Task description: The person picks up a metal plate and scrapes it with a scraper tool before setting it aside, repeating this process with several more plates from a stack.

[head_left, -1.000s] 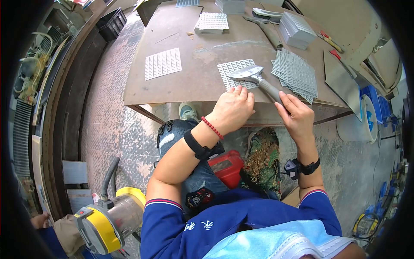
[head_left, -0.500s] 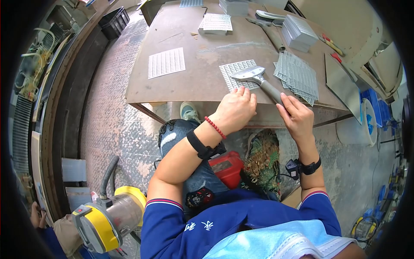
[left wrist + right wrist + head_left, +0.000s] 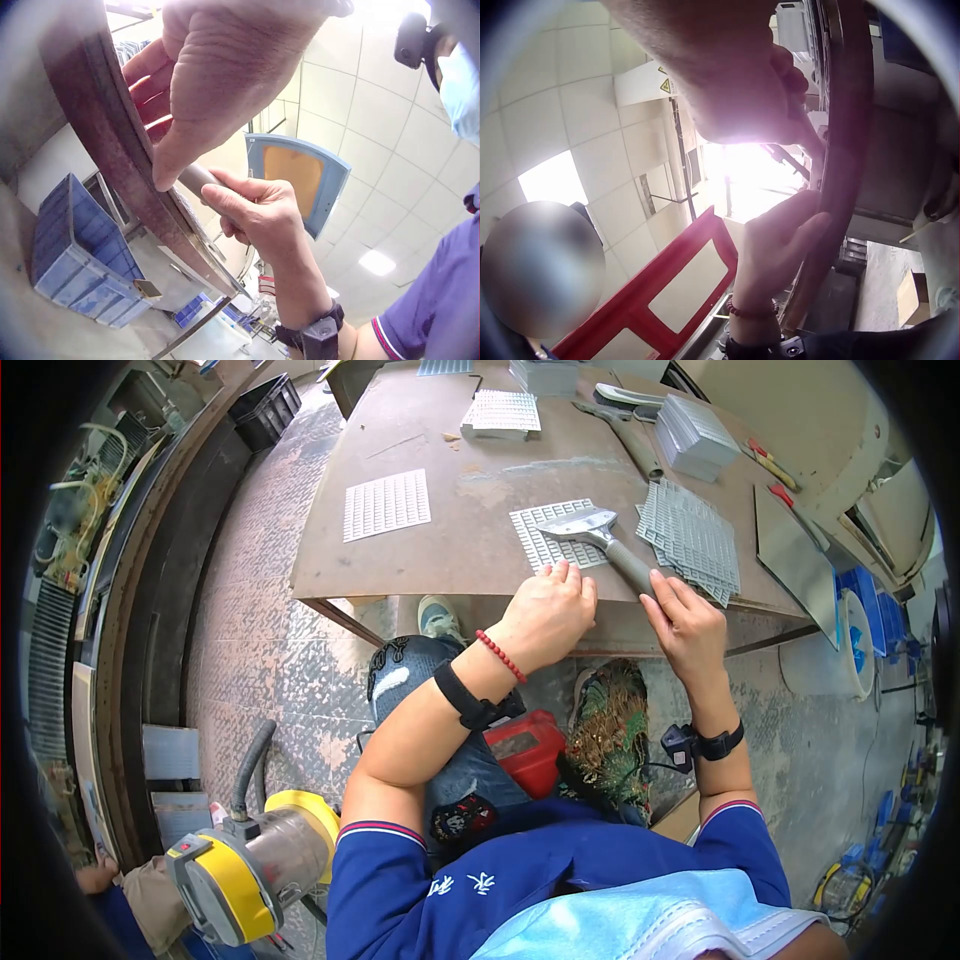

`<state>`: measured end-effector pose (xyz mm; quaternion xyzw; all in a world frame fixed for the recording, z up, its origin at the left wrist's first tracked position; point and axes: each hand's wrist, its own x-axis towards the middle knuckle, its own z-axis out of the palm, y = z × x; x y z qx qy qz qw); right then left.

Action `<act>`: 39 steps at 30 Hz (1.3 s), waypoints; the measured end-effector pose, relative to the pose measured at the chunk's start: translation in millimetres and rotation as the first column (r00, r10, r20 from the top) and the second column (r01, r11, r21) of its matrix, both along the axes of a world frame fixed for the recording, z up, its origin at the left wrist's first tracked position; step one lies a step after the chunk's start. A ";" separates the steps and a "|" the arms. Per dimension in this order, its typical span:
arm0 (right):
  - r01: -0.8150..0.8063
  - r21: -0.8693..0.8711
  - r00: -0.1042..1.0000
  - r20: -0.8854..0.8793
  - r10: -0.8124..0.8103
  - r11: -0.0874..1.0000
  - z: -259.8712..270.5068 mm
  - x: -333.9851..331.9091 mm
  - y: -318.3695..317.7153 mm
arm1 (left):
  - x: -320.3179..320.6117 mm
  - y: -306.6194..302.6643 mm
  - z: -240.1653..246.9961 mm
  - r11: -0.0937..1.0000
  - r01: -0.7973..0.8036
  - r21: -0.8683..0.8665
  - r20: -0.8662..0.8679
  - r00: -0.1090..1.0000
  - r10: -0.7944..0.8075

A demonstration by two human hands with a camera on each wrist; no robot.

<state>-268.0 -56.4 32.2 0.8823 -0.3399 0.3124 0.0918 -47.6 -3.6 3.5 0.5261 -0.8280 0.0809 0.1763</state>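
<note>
My right hand [image 3: 685,628] grips the grey handle of a scraper [image 3: 628,567] with a wide metal head. The scraper's head lies over a pale perforated grid sheet [image 3: 535,515] near the table's front edge. My left hand [image 3: 548,612] rests its fingertips at the near edge of that sheet, fingers fairly straight and side by side. In the left wrist view, the left thumb [image 3: 166,169] stands beside the table edge. Right of the worked sheet lies a fanned pile of similar grid sheets [image 3: 690,540]; a single sheet [image 3: 388,506] lies to the left.
The brown table [image 3: 460,560] also bears a small stack of sheets [image 3: 500,415], a thicker block of sheets [image 3: 693,438], another grey-handled tool [image 3: 632,445], a brush [image 3: 620,396] and red-handled tools [image 3: 770,465]. A yellow vacuum cleaner [image 3: 245,880] stands at the lower left.
The view has shifted slightly. The scraper's head has moved a little to the right and away from me over the sheet, while both hands stay in nearly the same places.
</note>
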 end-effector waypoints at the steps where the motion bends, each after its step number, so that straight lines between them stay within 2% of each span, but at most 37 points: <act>1: -0.003 0.006 1.000 -0.006 0.003 1.000 1.1 1.6 -2.0 | -0.1 0.4 1.1 1.000 -0.001 0.004 0.001 1.000 0.001; 5: -0.039 -0.016 0.999 0.009 0.039 0.999 -0.8 6.1 -13.6 | -0.4 0.7 -0.3 1.000 -0.001 -0.011 0.005 1.000 0.001; 20: -0.018 0.048 0.998 -0.063 0.021 0.999 10.4 27.8 -35.6 | -2.1 0.6 1.7 1.000 -0.008 0.008 0.041 0.999 0.008; 26: -0.074 0.083 0.990 0.125 0.064 0.994 14.0 25.3 -36.6 | -0.9 1.3 8.4 0.998 -0.016 0.056 0.020 1.000 0.015; 30: -0.050 0.095 0.997 0.066 0.044 0.994 18.5 24.2 -21.7 | -1.7 -0.7 -0.7 0.999 -0.011 -0.049 0.032 0.999 0.013; 35: -0.003 0.082 1.000 -0.018 0.005 0.997 16.8 34.5 -21.9 | -1.9 0.2 -0.4 1.000 -0.026 -0.002 0.024 0.999 0.026; 38: 0.013 0.111 1.000 -0.019 -0.011 0.994 19.8 41.9 -29.1 | -4.2 0.7 2.8 1.000 -0.028 0.002 0.029 0.999 0.028; 39: 0.006 0.103 0.999 0.036 -0.009 0.995 18.5 39.8 -30.6 | -4.0 0.9 4.4 0.999 -0.034 0.005 0.032 0.999 0.034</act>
